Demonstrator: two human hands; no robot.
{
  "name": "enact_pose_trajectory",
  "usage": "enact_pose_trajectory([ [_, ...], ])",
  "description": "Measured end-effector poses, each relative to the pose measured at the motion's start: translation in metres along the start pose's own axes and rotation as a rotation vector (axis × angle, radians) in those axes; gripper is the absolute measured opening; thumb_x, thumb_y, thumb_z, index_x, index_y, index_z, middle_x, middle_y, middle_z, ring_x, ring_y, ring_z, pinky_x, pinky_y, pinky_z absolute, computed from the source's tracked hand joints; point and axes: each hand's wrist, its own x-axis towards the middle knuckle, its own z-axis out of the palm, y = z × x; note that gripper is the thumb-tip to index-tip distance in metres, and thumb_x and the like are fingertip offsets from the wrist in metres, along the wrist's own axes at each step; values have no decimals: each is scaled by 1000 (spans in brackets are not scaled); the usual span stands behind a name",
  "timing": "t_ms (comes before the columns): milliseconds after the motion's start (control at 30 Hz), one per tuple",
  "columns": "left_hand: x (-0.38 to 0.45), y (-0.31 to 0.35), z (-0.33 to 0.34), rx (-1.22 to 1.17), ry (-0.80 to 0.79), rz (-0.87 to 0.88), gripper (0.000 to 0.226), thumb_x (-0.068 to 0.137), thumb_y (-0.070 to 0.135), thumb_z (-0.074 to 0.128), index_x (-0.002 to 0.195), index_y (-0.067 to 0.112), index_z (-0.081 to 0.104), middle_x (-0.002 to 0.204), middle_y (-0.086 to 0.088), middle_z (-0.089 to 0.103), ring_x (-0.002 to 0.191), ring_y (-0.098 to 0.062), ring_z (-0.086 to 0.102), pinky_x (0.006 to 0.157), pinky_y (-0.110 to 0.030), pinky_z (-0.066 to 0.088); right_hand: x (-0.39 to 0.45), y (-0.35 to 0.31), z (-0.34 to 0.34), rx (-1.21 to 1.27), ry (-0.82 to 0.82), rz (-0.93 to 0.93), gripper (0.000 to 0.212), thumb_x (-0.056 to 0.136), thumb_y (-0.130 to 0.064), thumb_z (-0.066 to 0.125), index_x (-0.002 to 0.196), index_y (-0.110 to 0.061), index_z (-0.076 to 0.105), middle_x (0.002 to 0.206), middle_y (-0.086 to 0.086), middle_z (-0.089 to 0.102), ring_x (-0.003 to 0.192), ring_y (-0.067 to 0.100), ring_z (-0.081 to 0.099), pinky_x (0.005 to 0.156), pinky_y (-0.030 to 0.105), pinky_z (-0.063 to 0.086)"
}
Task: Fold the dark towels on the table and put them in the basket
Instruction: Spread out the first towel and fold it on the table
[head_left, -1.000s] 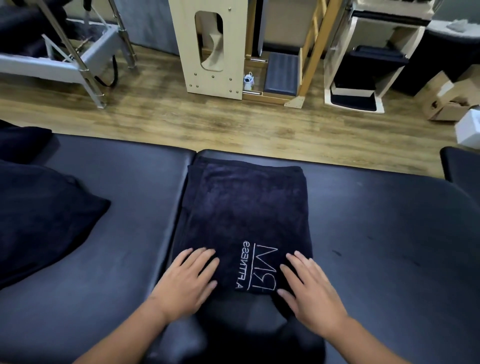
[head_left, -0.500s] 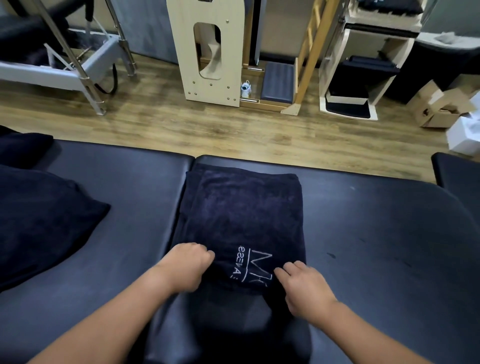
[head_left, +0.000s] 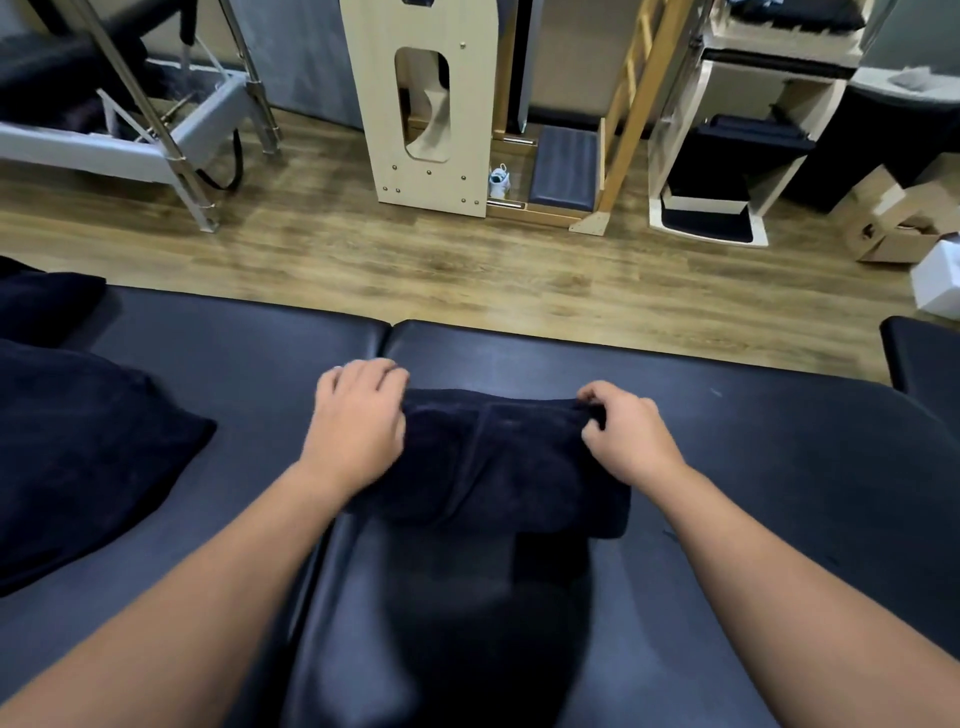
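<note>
A dark navy towel (head_left: 498, 462) lies folded over on the black padded table (head_left: 753, 467), near the seam between two pads. My left hand (head_left: 358, 421) grips its far left corner with the fingers curled over the edge. My right hand (head_left: 623, 431) pinches the far right corner. The near half of the towel is doubled over onto the far half, so the white logo is hidden. No basket is in view.
A heap of dark towels (head_left: 78, 441) sits on the table at the left. Beyond the table's far edge is wooden floor with a pale wooden frame (head_left: 426, 104), a metal-framed bench (head_left: 130, 140), a white shelf unit (head_left: 727, 156) and cardboard boxes (head_left: 893, 223).
Both hands closed on the towel's near edge and carried it away from me over the far half. The logo that faced up is now covered.
</note>
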Motion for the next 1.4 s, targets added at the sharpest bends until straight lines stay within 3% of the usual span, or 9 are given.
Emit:
enact_pose_trajectory([
  [100,-27,20,19,51,-120,282,48,97,43,44,131,15,62,145,-11,54,133,-34,50,109,-54,37,11,8,27,-154,123,-81,25,94,-9,55,116,-13,66,116,8,63,108,36,57,87,43,47],
  [200,-42,18,38,153,-477,170,75,99,63,10,159,22,29,167,-3,23,153,-31,22,119,-61,21,-5,7,43,-371,361,-243,17,93,-26,62,103,-13,69,111,7,59,100,35,53,81,46,43],
  [333,-35,17,46,141,-510,37,81,96,63,-3,162,19,15,170,2,7,157,-23,5,120,-63,11,-45,-7,48,-412,435,-475,27,91,-38,60,102,-16,69,110,8,61,98,34,54,83,46,37],
  [433,-23,17,43,125,-399,-51,70,101,55,26,155,11,37,162,-14,32,150,-31,30,111,-56,37,-53,2,58,-505,338,-365,35,90,-42,60,115,-20,70,131,12,58,119,37,52,92,53,36],
  [567,-6,18,26,97,-301,-294,42,87,41,69,101,2,59,100,-19,58,86,-39,57,68,-45,45,-37,1,61,-437,200,-126,52,90,-43,66,137,-24,57,149,22,42,134,42,38,93,59,42],
  [833,28,-15,13,-376,-68,-674,13,98,24,62,95,12,59,97,-5,58,86,-26,50,76,-36,37,24,-2,32,-68,304,-199,22,84,1,71,104,-9,72,97,6,56,93,32,48,75,35,43],
  [1133,-9,8,2,-61,-203,-449,51,85,60,66,99,14,51,91,-5,62,86,-31,63,72,-43,52,56,-14,47,-485,186,-86,19,76,-7,76,89,-11,64,95,11,52,88,33,43,70,37,28],
  [1267,-13,7,3,-281,-236,-559,31,93,34,68,110,17,48,90,-3,63,89,-34,60,73,-40,46,34,-36,41,-586,103,-137,18,82,-10,69,97,-12,59,97,11,56,86,35,57,62,36,37],
  [1400,-4,3,11,-437,-171,-635,24,91,24,70,105,21,51,83,-3,62,84,-34,58,74,-40,48,-2,-54,40,-451,-86,-25,52,89,-55,50,130,-23,54,130,13,58,115,41,56,91,47,49],
])
